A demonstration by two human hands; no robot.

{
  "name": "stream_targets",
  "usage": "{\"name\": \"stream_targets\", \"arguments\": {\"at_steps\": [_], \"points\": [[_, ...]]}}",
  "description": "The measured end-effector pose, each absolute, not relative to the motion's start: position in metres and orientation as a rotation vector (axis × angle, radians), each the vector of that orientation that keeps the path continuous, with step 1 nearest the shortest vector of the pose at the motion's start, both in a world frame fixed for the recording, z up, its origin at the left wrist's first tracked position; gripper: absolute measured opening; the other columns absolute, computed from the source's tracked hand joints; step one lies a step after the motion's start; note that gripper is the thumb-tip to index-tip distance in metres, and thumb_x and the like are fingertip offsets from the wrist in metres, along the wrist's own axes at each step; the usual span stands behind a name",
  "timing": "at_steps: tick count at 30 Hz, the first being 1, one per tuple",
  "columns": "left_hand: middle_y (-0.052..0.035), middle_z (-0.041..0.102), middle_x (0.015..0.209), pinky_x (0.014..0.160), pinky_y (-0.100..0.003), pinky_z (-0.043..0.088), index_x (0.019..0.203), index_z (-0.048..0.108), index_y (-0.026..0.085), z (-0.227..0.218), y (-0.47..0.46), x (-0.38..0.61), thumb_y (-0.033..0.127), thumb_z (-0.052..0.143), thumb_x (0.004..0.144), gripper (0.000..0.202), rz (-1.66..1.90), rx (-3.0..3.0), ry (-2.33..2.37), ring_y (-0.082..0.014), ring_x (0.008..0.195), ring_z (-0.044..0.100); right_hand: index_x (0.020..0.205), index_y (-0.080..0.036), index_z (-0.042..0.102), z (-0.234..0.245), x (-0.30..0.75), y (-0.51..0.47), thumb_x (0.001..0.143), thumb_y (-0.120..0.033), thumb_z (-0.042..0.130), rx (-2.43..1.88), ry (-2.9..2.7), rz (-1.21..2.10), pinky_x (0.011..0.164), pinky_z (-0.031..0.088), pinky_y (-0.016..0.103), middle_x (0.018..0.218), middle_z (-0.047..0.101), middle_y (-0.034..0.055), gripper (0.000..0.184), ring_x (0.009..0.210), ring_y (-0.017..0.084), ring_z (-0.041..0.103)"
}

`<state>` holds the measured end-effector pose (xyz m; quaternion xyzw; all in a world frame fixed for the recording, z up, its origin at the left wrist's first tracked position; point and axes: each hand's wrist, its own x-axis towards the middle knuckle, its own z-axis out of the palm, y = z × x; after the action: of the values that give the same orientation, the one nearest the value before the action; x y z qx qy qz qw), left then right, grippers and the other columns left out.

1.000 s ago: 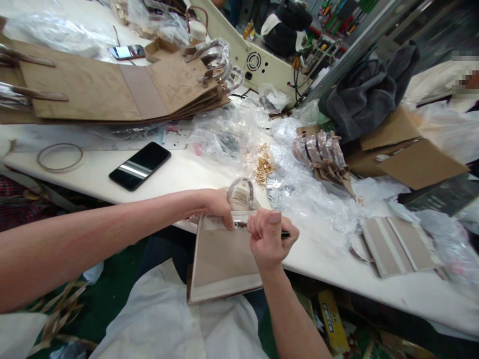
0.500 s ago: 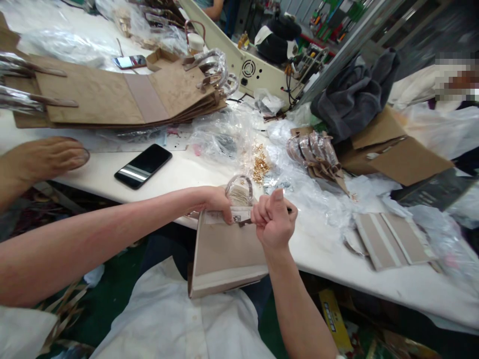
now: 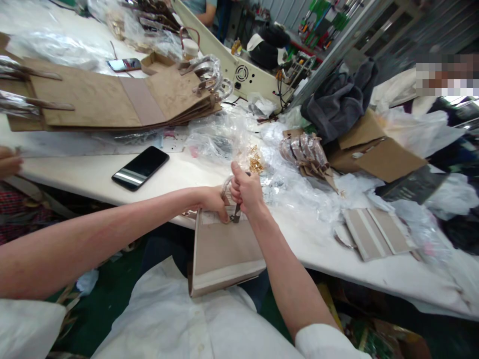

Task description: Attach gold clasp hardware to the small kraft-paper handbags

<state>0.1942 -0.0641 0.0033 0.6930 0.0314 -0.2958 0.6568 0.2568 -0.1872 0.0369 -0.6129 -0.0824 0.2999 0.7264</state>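
Note:
A small beige handbag leans from my lap against the table edge, its wrapped handle up. My left hand pinches the bag's top flap at its left side. My right hand is closed in a fist around a thin dark tool, thumb up, the tip pointing down at the flap's middle. The two hands almost touch. A heap of small gold metal fittings lies on the table just behind my right hand.
A black phone lies left of the bag. Stacked brown bag panels fill the back left. Crumpled clear plastic, wrapped handles, a flat beige piece, cardboard and a grey cloth crowd the right. Another person's hand shows at far left.
My right hand has swung up and leftward, turning the tool from lying sideways to pointing down at the flap. The other person's hand has drawn back to the left edge.

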Motion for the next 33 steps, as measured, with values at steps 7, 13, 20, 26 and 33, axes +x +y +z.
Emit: {"name": "stream_targets", "arguments": {"at_steps": [7,13,20,26,33], "points": [[0.0,0.076,0.071,0.058,-0.028,0.055,0.075,0.08,0.018,0.007,-0.066,0.192,0.015,0.093,0.048,0.03,-0.691,1.666,0.166,-0.0209,0.065,0.069,0.056,-0.024,0.028,0.05,0.237,-0.24,0.094,-0.065,0.081,-1.113,-0.246,0.423,0.033,0.011,0.023,0.048,0.023,-0.0112,0.077,0.036,0.005,0.017],[0.0006,0.071,0.064,0.052,-0.028,0.048,0.074,0.079,0.016,0.005,-0.065,0.191,0.021,0.092,0.051,0.026,-0.757,1.659,0.207,-0.0181,0.059,0.061,0.054,-0.022,0.032,0.046,0.207,-0.252,0.102,-0.056,0.075,-1.099,-0.377,0.128,0.038,0.017,0.024,0.049,0.027,-0.0085,0.073,0.037,0.005,0.023],[0.0013,0.069,0.062,0.053,-0.026,0.045,0.065,0.074,0.017,0.007,-0.067,0.189,0.016,0.091,0.049,0.023,-0.674,1.683,0.169,-0.0172,0.06,0.06,0.054,-0.021,0.035,0.037,0.201,-0.239,0.102,-0.056,0.077,-1.16,-0.412,0.09,0.04,0.02,0.025,0.05,0.028,-0.0086,0.073,0.039,0.006,0.024],[0.0017,0.071,0.063,0.051,-0.025,0.046,0.069,0.078,0.017,0.01,-0.066,0.187,0.017,0.09,0.051,0.021,-0.721,1.663,0.189,-0.0164,0.058,0.06,0.053,-0.023,0.031,0.055,0.223,-0.243,0.097,-0.063,0.079,-1.145,-0.324,0.243,0.036,0.016,0.025,0.048,0.025,-0.0096,0.077,0.036,0.006,0.022],[0.0022,0.072,0.066,0.052,-0.024,0.048,0.069,0.078,0.017,0.002,-0.064,0.188,0.016,0.092,0.047,0.027,-0.655,1.62,0.159,-0.0167,0.061,0.063,0.054,-0.024,0.029,0.06,0.237,-0.228,0.092,-0.067,0.081,-1.218,-0.261,0.324,0.034,0.012,0.025,0.046,0.025,-0.0102,0.078,0.036,0.006,0.02]]}}
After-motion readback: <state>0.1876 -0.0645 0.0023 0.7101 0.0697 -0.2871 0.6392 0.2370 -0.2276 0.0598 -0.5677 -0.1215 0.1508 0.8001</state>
